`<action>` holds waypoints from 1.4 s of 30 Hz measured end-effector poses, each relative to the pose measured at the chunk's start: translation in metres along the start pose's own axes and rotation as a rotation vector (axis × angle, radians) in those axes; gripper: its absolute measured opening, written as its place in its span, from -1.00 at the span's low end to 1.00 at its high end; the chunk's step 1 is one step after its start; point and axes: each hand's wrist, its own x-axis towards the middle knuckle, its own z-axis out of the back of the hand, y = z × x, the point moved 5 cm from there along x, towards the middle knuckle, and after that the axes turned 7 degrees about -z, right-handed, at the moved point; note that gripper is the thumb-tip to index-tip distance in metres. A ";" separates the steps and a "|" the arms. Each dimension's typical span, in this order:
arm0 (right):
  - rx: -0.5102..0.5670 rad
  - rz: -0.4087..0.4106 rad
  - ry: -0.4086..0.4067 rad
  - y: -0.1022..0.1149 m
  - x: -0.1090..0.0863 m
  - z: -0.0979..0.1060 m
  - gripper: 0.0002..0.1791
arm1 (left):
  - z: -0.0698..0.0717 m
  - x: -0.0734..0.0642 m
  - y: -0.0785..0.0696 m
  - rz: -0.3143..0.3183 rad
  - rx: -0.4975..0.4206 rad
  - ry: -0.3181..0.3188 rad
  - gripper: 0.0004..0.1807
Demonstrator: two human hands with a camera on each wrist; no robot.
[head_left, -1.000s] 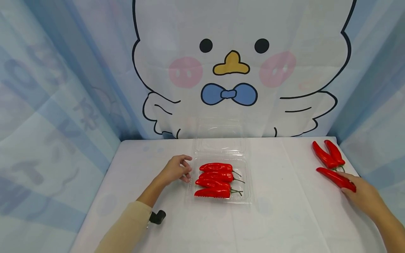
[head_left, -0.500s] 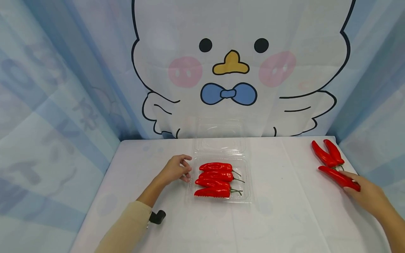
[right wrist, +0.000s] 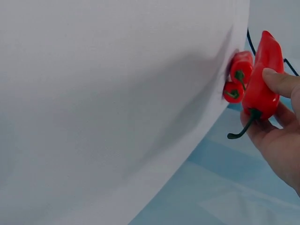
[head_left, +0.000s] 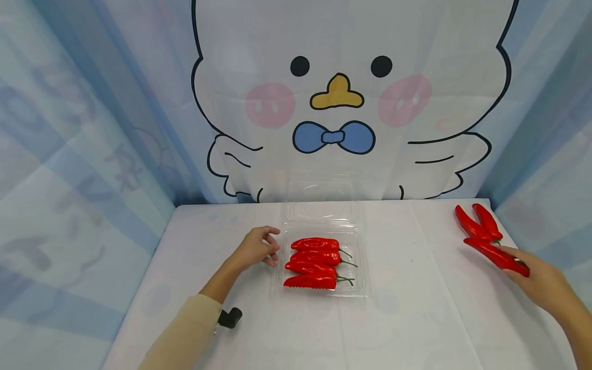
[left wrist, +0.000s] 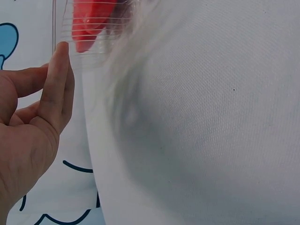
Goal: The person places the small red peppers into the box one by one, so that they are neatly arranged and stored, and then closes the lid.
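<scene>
Near the table's right edge, my right hand (head_left: 543, 282) grips a red chili pepper (head_left: 492, 253) by its stem end. In the right wrist view the thumb presses one side of that pepper (right wrist: 265, 89), and its green stem hangs free. Two more red peppers (head_left: 478, 226) lie just beyond it. My left hand (head_left: 256, 247) is at the left side of a clear plastic clamshell box (head_left: 363, 277), its fingers relaxed. In the left wrist view the fingertips (left wrist: 61, 51) are at the box's wall. Several red peppers (head_left: 314, 258) lie side by side inside, stems to the right.
The box's clear lid (head_left: 321, 205) stands raised at the back. A white cloth covers the table (head_left: 407, 329). Printed curtains (head_left: 333, 169) hang behind and on both sides. A black device (head_left: 229, 317) is strapped at the left wrist.
My right hand has moved slightly right with the pepper, which seems lifted a little from the table. The left hand and the box have stayed in place.
</scene>
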 end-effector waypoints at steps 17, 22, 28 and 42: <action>0.010 0.166 0.002 0.054 -0.005 0.013 -0.26 | -0.001 -0.002 0.000 0.000 0.006 -0.001 -0.49; 0.017 0.198 0.021 0.068 -0.004 0.015 -0.25 | -0.001 -0.001 -0.001 -0.001 0.002 0.004 -0.48; 0.029 0.221 0.036 0.087 -0.004 0.017 -0.26 | 0.000 -0.001 -0.002 0.000 0.012 -0.002 -0.48; 0.089 0.342 0.042 0.128 0.000 0.010 -0.29 | 0.000 0.000 -0.001 0.005 0.013 0.006 -0.48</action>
